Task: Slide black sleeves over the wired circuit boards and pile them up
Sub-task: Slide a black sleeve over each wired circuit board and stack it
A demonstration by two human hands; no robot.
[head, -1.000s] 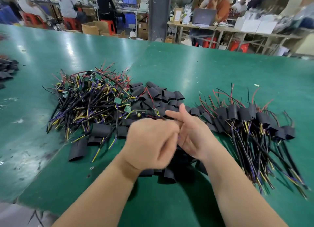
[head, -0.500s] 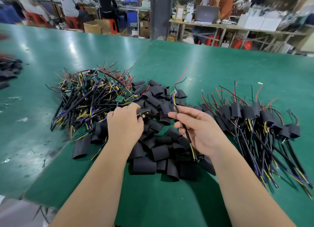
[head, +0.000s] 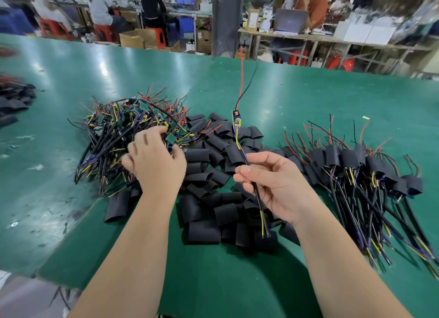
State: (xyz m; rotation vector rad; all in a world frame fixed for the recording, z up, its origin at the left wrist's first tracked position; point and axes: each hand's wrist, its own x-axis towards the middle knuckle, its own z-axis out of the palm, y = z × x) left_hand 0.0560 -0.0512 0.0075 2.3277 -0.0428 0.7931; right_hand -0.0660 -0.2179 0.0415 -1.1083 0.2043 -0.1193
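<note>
The green counter [head: 308,99] carries a tangle of bare wired boards [head: 118,127] at left, sleeved boards [head: 351,160] piled at right, loose black sleeves [head: 204,229] between. The left hand [head: 154,165] curls into the tangle; what its grip holds I cannot tell. The right hand [head: 278,187] keeps a pinching grip on one wired circuit board [head: 236,118] by its cable, upright over the sleeves

Bare forearms [head: 133,246] run to the left hand [head: 154,165] and right hand [head: 278,187], nails short.
</note>
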